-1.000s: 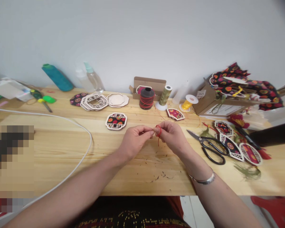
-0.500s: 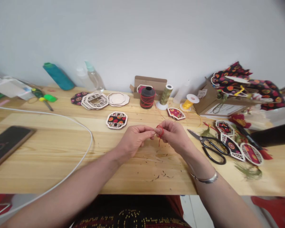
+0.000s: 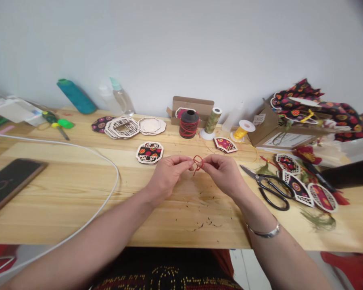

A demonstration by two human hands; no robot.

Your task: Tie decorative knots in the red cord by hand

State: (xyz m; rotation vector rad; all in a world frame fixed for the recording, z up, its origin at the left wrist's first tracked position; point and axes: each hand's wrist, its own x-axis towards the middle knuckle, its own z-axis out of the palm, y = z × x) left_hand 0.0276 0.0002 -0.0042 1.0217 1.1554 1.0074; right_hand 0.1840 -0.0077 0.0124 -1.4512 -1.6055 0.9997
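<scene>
Drawn slightly apart since the earlier frame, the left hand [image 3: 166, 175] and right hand [image 3: 225, 173] now show the red cord [image 3: 202, 163] looped in the gap between their tips; both are pinched, thumb against finger, clamped on the cord, whose short end hangs down; it is held above the worktop [image 3: 157, 225], well back from the front edge. Pale wood stretches from beneath the hands to that edge, sprinkled with dark scraps [image 3: 209, 220]; leftward, room runs out to the curve of a white cable [image 3: 117, 173], with a phone [image 3: 13, 183] beyond it, cut off by the view; ahead, an eight-lobed patterned piece [image 3: 149, 153] lies just past the left hand, and a fan-shaped piece [image 3: 225, 145] past the right; farther back stands a dark spool [image 3: 188, 125] wound with red; the right side is tighter, black-handled scissors [image 3: 258, 177] lying just beside the right hand, blade tip nearest it, with more framed pieces [image 3: 298, 188] crowding the handles.
</scene>
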